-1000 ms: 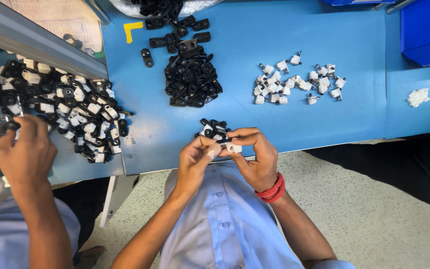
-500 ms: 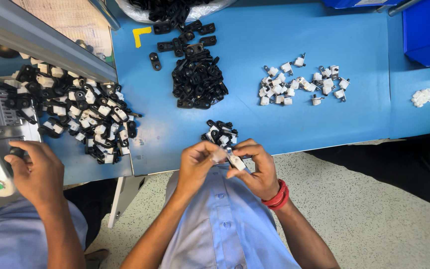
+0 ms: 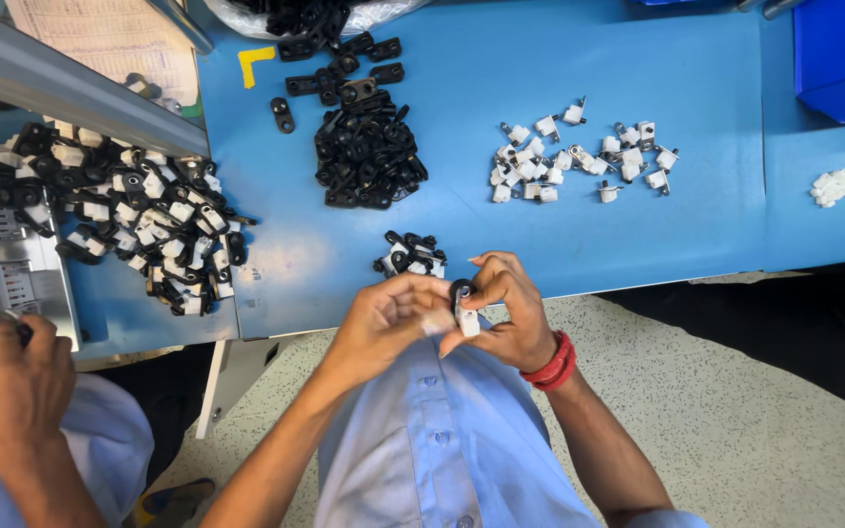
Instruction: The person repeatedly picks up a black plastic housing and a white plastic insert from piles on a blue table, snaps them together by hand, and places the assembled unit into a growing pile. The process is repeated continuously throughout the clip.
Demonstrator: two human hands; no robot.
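My left hand (image 3: 383, 323) and my right hand (image 3: 501, 313) meet just below the front edge of the blue table (image 3: 540, 235), both pinching a small part (image 3: 463, 308) made of a black ring and a white block. A red band circles my right wrist. Right behind the hands, a small cluster of assembled black-and-white parts (image 3: 410, 254) lies on the table. Farther back sit a heap of black ring pieces (image 3: 366, 156) and a scatter of white clips (image 3: 579, 156).
A co-worker's hand (image 3: 17, 376) works at the left beside a grey machine (image 3: 2, 254) and a large pile of black-and-white parts (image 3: 139, 220). A blue bin (image 3: 843, 54) stands at the far right, with a few white bits (image 3: 833, 186) near it.
My hands have shifted slightly and turned the small part between the fingers. The co-worker's hand has drawn back toward the lower left, away from the large pile.
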